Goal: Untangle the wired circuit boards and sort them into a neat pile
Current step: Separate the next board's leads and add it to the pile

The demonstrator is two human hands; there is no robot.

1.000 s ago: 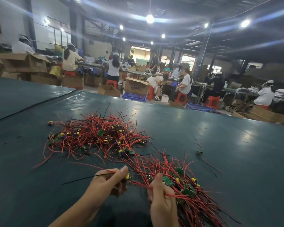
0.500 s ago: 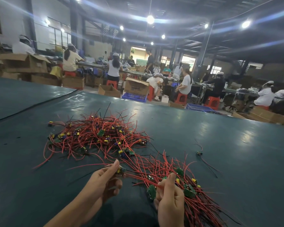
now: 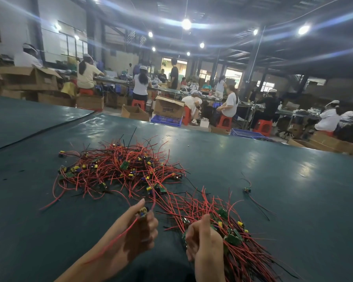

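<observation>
A tangled heap of red-wired circuit boards lies on the dark green table, a little beyond my hands. A second pile of wired boards, with wires running roughly the same way, sits at the near right. My left hand pinches one small board with yellow and blue parts; its red wire trails back over my wrist. My right hand is closed on boards and wires at the near-left edge of the second pile.
A single stray wired board lies alone on the table to the right. Beyond the table's far edge stand cardboard boxes, blue crates, red stools and several seated workers at benches.
My left hand has lifted its board free of the tangle and drawn it nearer, the red wire now trailing over my wrist. My right hand has stayed on the near pile's edge.
</observation>
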